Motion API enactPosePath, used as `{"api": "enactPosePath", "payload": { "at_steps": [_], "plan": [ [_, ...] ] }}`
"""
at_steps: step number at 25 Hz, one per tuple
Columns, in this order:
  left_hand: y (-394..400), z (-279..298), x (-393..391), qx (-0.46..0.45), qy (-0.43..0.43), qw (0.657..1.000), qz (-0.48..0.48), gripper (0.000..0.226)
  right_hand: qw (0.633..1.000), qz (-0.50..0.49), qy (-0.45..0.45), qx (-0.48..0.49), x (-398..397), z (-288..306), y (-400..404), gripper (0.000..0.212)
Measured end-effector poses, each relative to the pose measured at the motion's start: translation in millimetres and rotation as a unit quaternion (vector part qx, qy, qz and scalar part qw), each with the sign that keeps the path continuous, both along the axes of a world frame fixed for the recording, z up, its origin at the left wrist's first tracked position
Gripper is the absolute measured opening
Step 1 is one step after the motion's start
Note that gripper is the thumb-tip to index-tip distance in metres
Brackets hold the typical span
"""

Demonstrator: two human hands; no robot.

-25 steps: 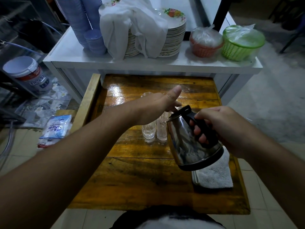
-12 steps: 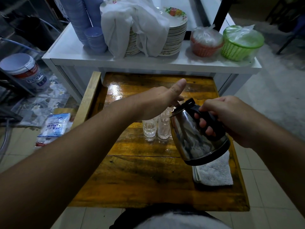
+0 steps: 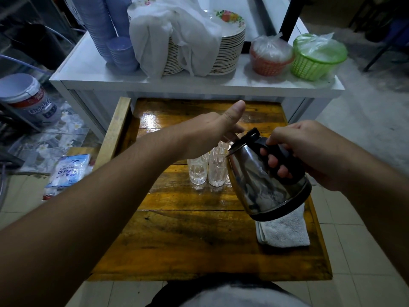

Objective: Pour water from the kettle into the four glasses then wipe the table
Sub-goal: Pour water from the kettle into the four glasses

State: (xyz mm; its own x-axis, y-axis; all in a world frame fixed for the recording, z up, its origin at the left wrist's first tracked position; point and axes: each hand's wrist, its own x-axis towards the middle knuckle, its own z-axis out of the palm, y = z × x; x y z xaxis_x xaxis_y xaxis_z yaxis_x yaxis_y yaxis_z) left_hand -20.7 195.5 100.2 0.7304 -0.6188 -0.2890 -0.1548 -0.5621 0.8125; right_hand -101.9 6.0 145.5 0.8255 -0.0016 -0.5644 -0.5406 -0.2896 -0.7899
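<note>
A steel kettle [image 3: 263,182] with a black handle and lid hangs tilted over the wooden table [image 3: 188,240], its spout toward the glasses. My right hand [image 3: 309,151] grips the handle. Two clear cut glasses [image 3: 198,171] [image 3: 218,170] stand side by side mid-table, just left of the spout. More glass rims [image 3: 221,145] show behind them, partly hidden. My left hand [image 3: 210,134] sits over the glass tops, thumb up, fingers curled around a rear glass. A folded white cloth [image 3: 285,231] lies under the kettle at the table's right edge.
A white shelf [image 3: 88,74] behind the table carries stacked plates [image 3: 228,54] under a white cloth, blue bowls [image 3: 121,52], an orange basket [image 3: 270,56] and a green basket [image 3: 316,58]. A tub [image 3: 28,98] and a plastic packet [image 3: 68,171] lie on the floor at left.
The kettle has risen slightly and shifted a little right, still tilted toward the glasses. My left hand stays over the glass tops.
</note>
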Motion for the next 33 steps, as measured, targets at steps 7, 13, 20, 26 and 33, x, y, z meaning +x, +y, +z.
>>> {"api": "enactPosePath", "payload": {
  "at_steps": [7, 13, 20, 26, 33],
  "plan": [
    [3.3, -9.5, -0.3, -0.002, 0.006, 1.000, 0.000, 0.095, 1.000, 0.004, 0.008, -0.004, 1.4, -5.4, 0.2, 0.023],
    [3.9, -16.7, -3.0, 0.010, 0.002, 1.000, 0.005, 0.091, 1.000, -0.001, 0.012, -0.004, 4.0, -12.3, 2.8, 0.023],
    [0.9, -21.5, -6.1, -0.008, 0.016, 1.000, 0.004, 0.087, 0.999, -0.006, -0.039, -0.009, -6.6, -31.2, -6.7, 0.026],
    [-8.1, -21.3, -8.3, 0.006, 0.025, 0.999, -0.028, 0.094, 0.993, -0.058, -0.105, 0.002, -31.5, -63.3, -17.9, 0.029],
    [-21.1, -30.1, -14.0, 0.023, 0.048, 0.998, -0.043, 0.097, 0.979, -0.136, -0.116, 0.093, -59.7, -102.2, -23.7, 0.031]
  ]
}}
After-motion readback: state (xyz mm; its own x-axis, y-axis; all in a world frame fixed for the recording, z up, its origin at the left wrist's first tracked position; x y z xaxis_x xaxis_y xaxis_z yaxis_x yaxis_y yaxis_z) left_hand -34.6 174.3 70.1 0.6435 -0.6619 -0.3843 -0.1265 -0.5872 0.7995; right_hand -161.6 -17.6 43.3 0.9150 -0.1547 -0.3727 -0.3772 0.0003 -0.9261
